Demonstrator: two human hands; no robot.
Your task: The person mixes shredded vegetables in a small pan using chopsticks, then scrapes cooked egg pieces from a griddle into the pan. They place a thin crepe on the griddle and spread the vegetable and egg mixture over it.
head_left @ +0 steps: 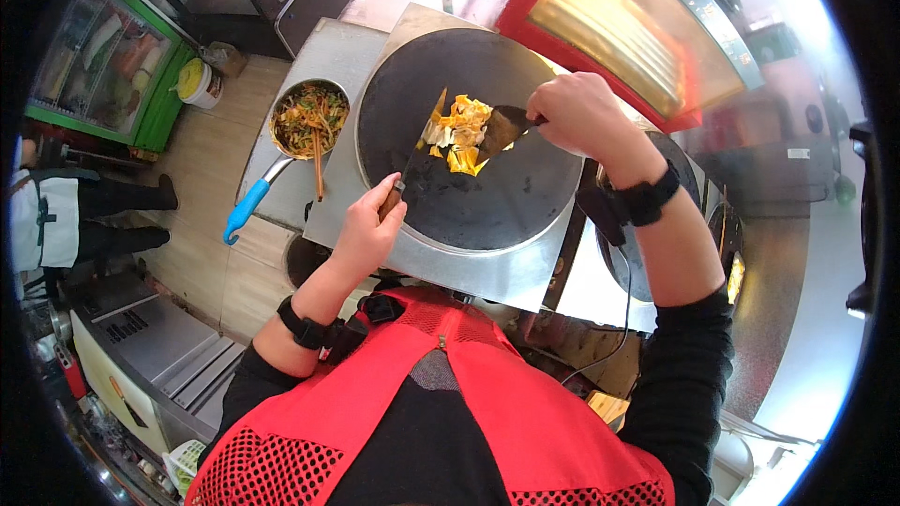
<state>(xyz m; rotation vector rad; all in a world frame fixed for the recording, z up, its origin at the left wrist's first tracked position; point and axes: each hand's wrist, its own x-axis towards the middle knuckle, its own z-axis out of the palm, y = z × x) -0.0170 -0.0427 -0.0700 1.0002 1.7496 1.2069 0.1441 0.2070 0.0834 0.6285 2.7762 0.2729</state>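
Note:
On the round dark griddle [412, 75] lies a heap of broken-up cooked egg [459, 136], yellow and white. My left hand [366, 225] is closed around the short wooden handle of a long, thin spatula [431, 128], whose narrow blade reaches along the egg's left side. From the right, my right hand [583, 119] grips a wide, dark scraper [504, 129]. Its blade touches the egg's right side. The egg sits between the two blades.
Left of the griddle, a pan [305, 117] with a blue handle holds mixed vegetables and wooden chopsticks [319, 164]. A red-framed glass warmer [614, 28] stands at the far right. Another round griddle [623, 258] is partly behind my right arm. At far left stands a person [84, 215].

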